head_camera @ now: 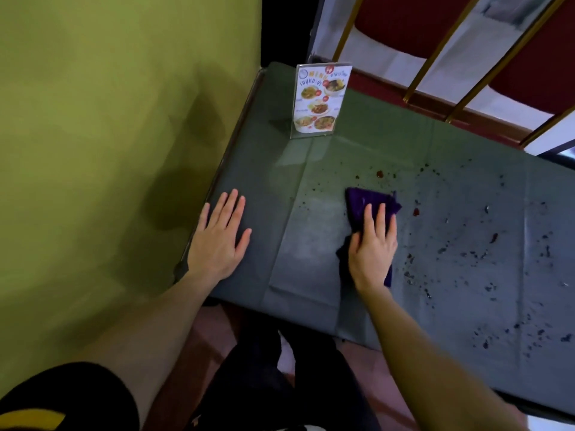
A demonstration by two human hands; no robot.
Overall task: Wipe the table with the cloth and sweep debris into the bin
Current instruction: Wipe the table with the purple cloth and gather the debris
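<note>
A purple cloth (367, 202) lies flat on the grey-green table (311, 188), near its middle. My right hand (373, 244) presses down on the cloth with fingers spread over it. My left hand (219, 237) rests flat and empty on the table's left end, fingers apart. Dark crumbs and specks (485, 262) are scattered over the right half of the table, with reddish spots (379, 173) just beyond the cloth. No bin is in view.
A menu card in a clear stand (320, 101) is upright at the table's far left corner. A yellow-green wall (109, 119) runs along the table's left edge. Red chairs with gold frames (435, 57) stand behind the table. My legs are at the near edge.
</note>
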